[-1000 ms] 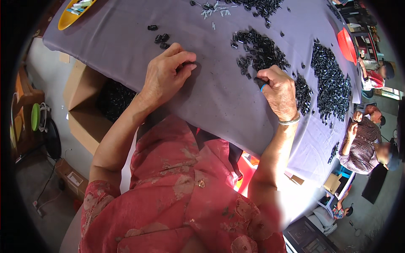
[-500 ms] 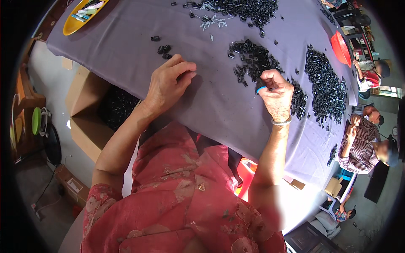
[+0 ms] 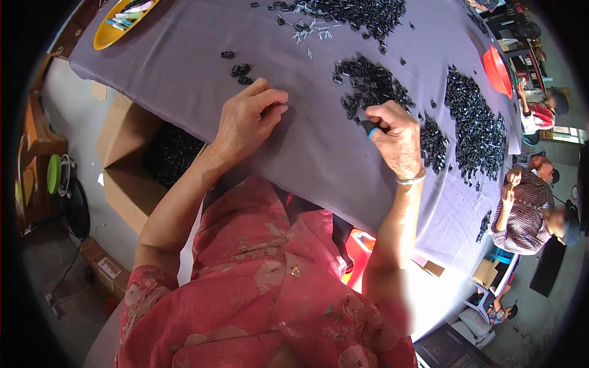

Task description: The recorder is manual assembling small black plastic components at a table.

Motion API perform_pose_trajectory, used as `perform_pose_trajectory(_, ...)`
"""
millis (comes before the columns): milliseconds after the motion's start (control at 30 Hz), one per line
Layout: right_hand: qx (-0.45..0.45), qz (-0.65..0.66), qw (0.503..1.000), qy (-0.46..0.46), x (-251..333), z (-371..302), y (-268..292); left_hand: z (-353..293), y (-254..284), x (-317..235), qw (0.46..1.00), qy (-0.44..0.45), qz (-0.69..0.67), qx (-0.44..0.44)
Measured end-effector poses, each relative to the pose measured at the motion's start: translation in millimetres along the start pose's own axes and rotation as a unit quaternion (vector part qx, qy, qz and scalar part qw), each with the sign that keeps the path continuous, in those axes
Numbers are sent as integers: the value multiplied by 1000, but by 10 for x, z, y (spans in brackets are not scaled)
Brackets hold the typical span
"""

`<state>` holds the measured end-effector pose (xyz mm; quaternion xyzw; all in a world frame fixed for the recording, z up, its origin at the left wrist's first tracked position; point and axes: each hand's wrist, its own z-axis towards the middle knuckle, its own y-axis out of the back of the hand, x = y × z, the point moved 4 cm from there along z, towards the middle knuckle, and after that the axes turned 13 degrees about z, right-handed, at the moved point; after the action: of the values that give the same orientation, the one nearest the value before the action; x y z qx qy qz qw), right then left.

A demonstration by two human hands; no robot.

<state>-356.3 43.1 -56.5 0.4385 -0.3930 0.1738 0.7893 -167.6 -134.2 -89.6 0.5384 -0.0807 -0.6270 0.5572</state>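
Observation:
My left hand [image 3: 250,122] hovers over the near edge of the purple-grey tablecloth, fingers curled in with the thumb against them. What it holds, if anything, is too small to make out. Beyond it lie a few loose black cylindrical pieces [image 3: 241,70]. My right hand [image 3: 396,136] is closed in a pinch at the near side of a heap of small black parts [image 3: 371,83]. A black, blue-edged piece [image 3: 370,128] shows at its thumb, seemingly a thumb cover. Whether a part sits between those fingers is hidden.
Bigger heaps of black parts [image 3: 472,122] spread to the right and far side, with small clear sticks [image 3: 311,29] among them. A yellow dish [image 3: 105,42] stands far left, a red bowl [image 3: 496,72] far right. Below the table's left edge is an open cardboard box [image 3: 126,144]. Other people sit rightward.
My right hand has turned and shifted slightly left, its fingers now pointing left and the black thumb piece more visible. The left hand keeps nearly the same place and pose.

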Motion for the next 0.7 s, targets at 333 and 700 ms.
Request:
perform_pose_trajectory(333,24,-173,983,63,115,13,-220,-64,43,-192,997,-41,-68,-22)
perform_pose_trajectory(700,52,104,992,50,616,-154,-683,-160,-83,-327,962,33,-247,113)
